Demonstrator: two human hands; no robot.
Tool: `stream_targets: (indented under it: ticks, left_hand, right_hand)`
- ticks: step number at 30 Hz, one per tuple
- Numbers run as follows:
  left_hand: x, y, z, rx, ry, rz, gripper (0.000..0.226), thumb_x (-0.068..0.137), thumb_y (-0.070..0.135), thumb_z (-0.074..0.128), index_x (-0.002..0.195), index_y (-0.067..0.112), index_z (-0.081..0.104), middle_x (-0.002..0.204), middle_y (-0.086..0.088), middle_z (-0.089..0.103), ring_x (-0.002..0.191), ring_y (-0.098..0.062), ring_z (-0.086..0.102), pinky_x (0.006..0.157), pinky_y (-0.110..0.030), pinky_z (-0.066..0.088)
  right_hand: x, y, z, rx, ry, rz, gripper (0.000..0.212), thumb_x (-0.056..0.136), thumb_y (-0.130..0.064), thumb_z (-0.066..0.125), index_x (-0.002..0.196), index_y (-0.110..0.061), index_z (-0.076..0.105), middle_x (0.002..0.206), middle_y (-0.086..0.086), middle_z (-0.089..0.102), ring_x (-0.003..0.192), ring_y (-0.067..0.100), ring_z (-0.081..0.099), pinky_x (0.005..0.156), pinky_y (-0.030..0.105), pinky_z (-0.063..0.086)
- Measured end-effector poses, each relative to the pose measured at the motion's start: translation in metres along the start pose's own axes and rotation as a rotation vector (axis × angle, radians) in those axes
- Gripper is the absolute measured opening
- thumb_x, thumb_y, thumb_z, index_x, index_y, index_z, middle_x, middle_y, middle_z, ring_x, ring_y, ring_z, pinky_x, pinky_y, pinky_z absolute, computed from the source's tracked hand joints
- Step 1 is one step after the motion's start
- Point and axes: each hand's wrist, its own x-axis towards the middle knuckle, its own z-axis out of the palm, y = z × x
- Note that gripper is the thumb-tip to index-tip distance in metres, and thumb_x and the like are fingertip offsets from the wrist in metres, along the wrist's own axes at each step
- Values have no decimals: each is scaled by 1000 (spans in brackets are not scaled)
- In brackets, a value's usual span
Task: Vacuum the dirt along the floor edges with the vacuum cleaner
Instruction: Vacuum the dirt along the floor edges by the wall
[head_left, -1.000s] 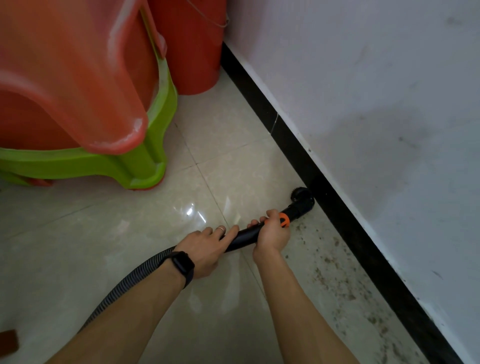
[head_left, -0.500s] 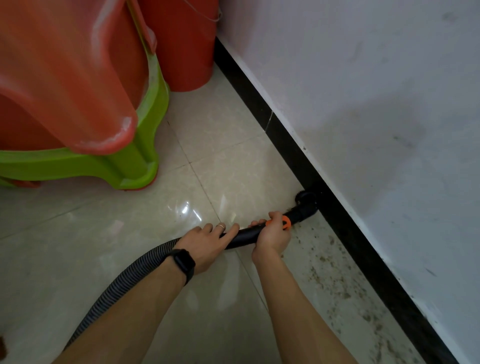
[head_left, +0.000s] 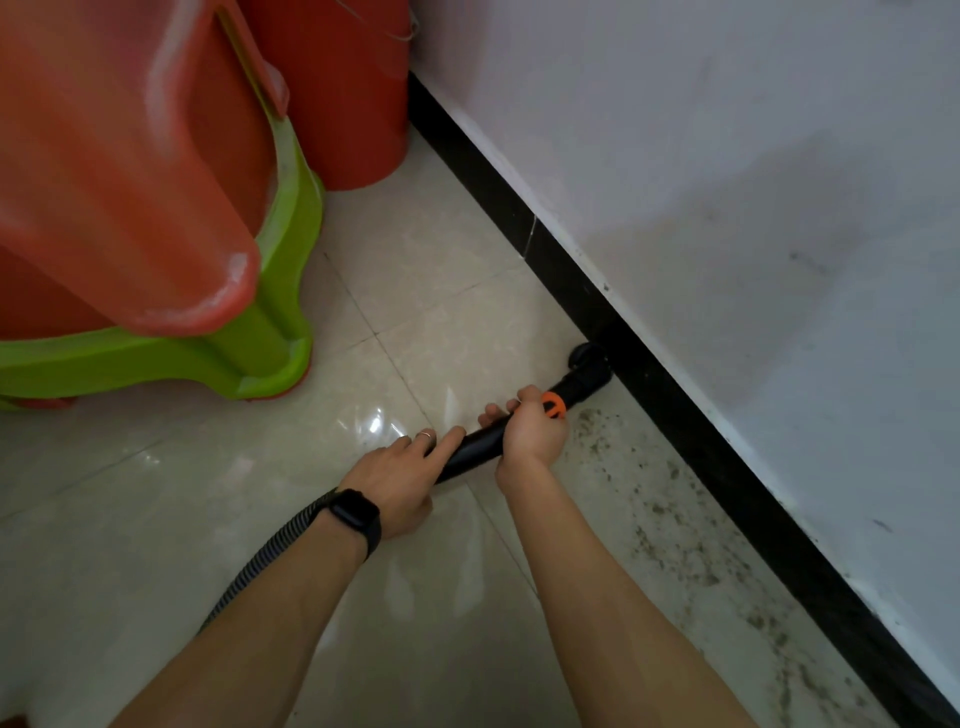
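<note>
Now left hand, right hand hold vacuum tube; red bucket interior unseen

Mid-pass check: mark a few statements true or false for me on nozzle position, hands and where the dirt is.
1. The nozzle sits against the black baseboard. True.
2. The right hand grips the vacuum wand by its orange ring. True.
3. The black watch is on the right wrist. False: it is on the left wrist.
4. The dirt lies between nozzle and red bucket. False: it lies on the near side, along the baseboard.
</note>
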Motion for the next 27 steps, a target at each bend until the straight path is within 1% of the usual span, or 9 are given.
stream_targets:
  ticks: [3, 5, 11, 13, 16, 19, 22, 24, 27]
  left_hand:
    - [-5, 3, 0, 51, -17, 18, 80, 84, 15, 55, 147, 30, 7, 131, -2, 42, 104, -26, 52, 70, -36, 44]
    - [-7, 6, -1, 45, -24, -1, 81, 84, 15, 56, 146, 28, 6, 132, -3, 42, 103, -26, 52, 73, -37, 49]
    - [-32, -4, -10, -134, 28, -150, 83, 77, 21, 59, 142, 33, 9, 122, 0, 47, 98, -26, 55, 64, -36, 46]
    - [-57, -15, -16, -151, 18, -186, 72, 77, 30, 58, 138, 34, 19, 114, 3, 49, 91, -24, 56, 63, -34, 45]
    - [-101, -30, -34, -169, -83, -234, 40, 79, 45, 54, 113, 37, 36, 100, 8, 50, 74, -16, 51, 60, -30, 41]
    - [-142, -34, -53, -188, -292, -326, 28, 76, 43, 60, 96, 39, 41, 91, 10, 49, 72, -15, 51, 63, -29, 44]
    - [-179, -24, -63, -201, -442, -451, 26, 75, 32, 67, 93, 34, 48, 89, 5, 52, 79, -20, 57, 67, -30, 46]
    - [-199, -17, -64, -227, -504, -543, 24, 78, 28, 69, 94, 31, 52, 90, 3, 53, 81, -20, 57, 70, -30, 47]
    - [-228, -9, -57, -241, -490, -674, 21, 82, 28, 66, 102, 27, 59, 93, 1, 54, 78, -19, 54, 74, -30, 49]
  right_hand:
    - [0, 4, -7, 25, -5, 7, 22, 91, -10, 62, 111, -4, 58, 71, 7, 59, 46, 22, 61, 62, 44, 62]
    - [0, 1, -6, 22, -43, 16, 18, 91, -8, 62, 108, -7, 55, 71, 8, 56, 43, 21, 58, 58, 40, 59]
    - [-18, -2, 22, -66, -207, 74, 19, 92, -8, 65, 106, -8, 52, 73, 8, 53, 43, 20, 56, 51, 34, 56]
    - [-36, 10, 27, -99, -255, 127, 18, 92, -8, 66, 104, -8, 52, 73, 8, 53, 44, 19, 57, 52, 35, 56]
    - [-74, 36, 19, -143, -280, 204, 12, 95, -10, 64, 98, -9, 53, 67, 5, 55, 45, 18, 58, 52, 35, 57]
    - [-116, 66, 2, -198, -262, 273, 13, 97, -11, 63, 105, -6, 55, 61, 3, 59, 47, 20, 61, 54, 39, 59]
    - [-155, 87, -14, -297, -301, 354, 32, 99, -13, 62, 127, -2, 52, 72, 8, 60, 52, 21, 64, 70, 50, 63]
    - [-177, 97, -21, -341, -336, 404, 40, 100, -12, 61, 135, 0, 49, 75, 9, 59, 50, 20, 64, 70, 47, 62]
    - [-202, 104, -24, -391, -395, 454, 43, 100, -13, 61, 138, 0, 47, 75, 8, 59, 48, 18, 64, 63, 38, 57]
